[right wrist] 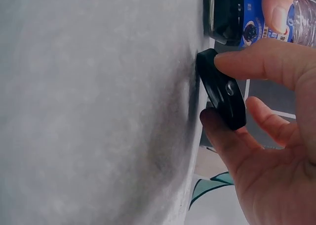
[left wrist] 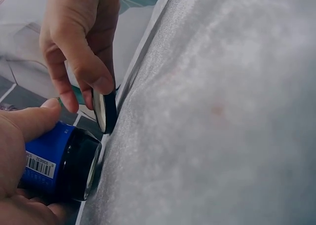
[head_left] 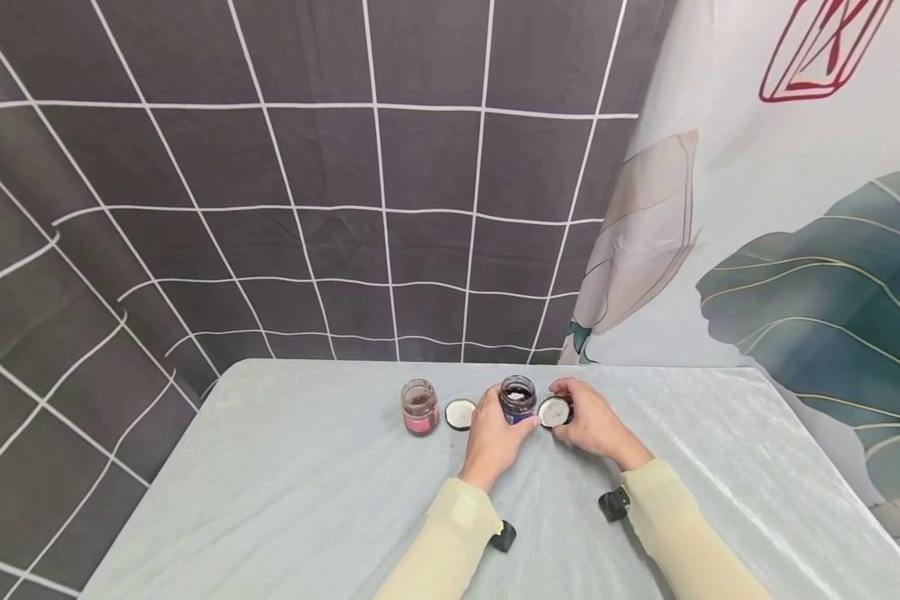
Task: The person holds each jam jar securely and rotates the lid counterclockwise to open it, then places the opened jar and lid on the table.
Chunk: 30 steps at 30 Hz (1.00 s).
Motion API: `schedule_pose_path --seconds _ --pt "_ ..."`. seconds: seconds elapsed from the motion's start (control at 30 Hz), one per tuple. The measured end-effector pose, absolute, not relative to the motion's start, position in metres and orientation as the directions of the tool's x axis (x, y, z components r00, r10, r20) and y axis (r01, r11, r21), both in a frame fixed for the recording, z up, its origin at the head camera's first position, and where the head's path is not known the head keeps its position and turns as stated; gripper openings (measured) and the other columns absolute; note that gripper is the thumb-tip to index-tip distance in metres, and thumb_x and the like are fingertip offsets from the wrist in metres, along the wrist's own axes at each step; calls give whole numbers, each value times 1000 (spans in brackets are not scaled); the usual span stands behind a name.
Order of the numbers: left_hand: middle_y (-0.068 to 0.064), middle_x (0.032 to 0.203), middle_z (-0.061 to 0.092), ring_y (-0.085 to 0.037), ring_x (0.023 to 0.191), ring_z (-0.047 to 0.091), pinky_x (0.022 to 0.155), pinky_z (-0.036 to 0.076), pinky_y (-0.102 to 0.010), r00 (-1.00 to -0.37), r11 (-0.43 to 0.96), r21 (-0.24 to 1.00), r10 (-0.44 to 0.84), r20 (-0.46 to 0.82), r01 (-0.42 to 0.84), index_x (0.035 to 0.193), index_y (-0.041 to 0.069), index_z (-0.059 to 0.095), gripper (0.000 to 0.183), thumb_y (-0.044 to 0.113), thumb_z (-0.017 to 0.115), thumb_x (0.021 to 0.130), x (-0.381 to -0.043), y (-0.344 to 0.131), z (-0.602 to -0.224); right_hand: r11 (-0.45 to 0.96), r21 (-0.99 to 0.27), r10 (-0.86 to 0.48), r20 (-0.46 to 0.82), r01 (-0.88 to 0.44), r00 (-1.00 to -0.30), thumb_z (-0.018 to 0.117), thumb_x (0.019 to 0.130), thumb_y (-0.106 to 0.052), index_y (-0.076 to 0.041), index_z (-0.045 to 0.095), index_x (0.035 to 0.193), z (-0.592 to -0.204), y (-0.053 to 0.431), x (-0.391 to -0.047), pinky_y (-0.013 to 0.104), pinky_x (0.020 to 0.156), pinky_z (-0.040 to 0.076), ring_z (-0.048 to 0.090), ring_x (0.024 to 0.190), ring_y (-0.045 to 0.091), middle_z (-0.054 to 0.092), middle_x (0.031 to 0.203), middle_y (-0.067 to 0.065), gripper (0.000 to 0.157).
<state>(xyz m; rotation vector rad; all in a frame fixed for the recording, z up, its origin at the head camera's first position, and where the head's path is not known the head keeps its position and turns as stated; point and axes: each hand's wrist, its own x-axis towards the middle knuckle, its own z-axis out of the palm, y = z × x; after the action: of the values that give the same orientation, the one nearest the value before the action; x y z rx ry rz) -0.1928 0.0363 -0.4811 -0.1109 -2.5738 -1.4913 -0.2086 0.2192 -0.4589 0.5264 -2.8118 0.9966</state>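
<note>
A glass jar point(head_left: 517, 394) with a blue label and dark contents stands uncapped on the cloth. My left hand point(head_left: 489, 440) grips it around the side, thumb at the front. In the left wrist view the jar's blue label point(left wrist: 48, 153) shows a barcode. Just right of the jar, my right hand point(head_left: 597, 427) pinches a black lid point(right wrist: 223, 89) by its rim between thumb and fingers. The lid is tilted, its pale inner side point(head_left: 554, 412) facing up toward the head camera. Its lower edge is close to the cloth; I cannot tell whether they touch.
Left of my left hand, a second lid point(head_left: 461, 414) lies with its pale inside up. Beside it stands an open glass jar point(head_left: 420, 408) with a pink label and brownish contents. A light grey cloth point(head_left: 285, 492) covers the table, with a dark gridded curtain point(head_left: 330, 167) behind.
</note>
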Motion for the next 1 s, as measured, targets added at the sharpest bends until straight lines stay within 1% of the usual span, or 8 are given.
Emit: schedule_pose_path --seconds 0.27,0.43,0.63,0.8,1.0 --pt "-14 126 63 -32 120 58 105 43 -45 -983 490 858 -16 184 153 133 -1 54 67 25 86 80 -193 37 -482 727 -584 -300 203 -362 -932 77 62 5 8 58 116 -460 224 -210 47 82 49 61 88 27 65 97 14 57" --pt "-15 127 63 -32 122 57 106 43 -44 -983 484 862 -18 182 150 133 -1 54 69 26 86 79 -194 37 -482 737 -564 -319 195 -372 -927 76 62 5 7 60 115 -460 226 -210 45 81 50 61 87 26 66 96 13 55" --pt "-15 126 63 -31 121 58 105 43 -43 -980 479 862 -12 199 169 132 -2 55 67 23 86 79 -195 37 -482 738 -564 -329 179 -371 -927 75 64 6 7 58 116 -462 227 -210 45 80 51 64 87 26 67 95 13 56" --pt "-14 126 64 -30 121 58 105 44 -43 -981 475 865 -19 194 162 132 -1 55 67 23 87 78 -194 37 -482 739 -566 -331 169 -366 -929 75 64 6 8 56 119 -463 227 -210 47 82 51 64 90 28 67 99 15 57" --pt "-14 126 63 -30 121 58 104 44 -43 -982 483 862 -19 187 155 132 -1 54 70 24 88 77 -195 36 -484 723 -570 -346 188 -389 -919 73 64 7 10 55 120 -464 226 -208 50 86 51 64 94 32 66 103 17 59"
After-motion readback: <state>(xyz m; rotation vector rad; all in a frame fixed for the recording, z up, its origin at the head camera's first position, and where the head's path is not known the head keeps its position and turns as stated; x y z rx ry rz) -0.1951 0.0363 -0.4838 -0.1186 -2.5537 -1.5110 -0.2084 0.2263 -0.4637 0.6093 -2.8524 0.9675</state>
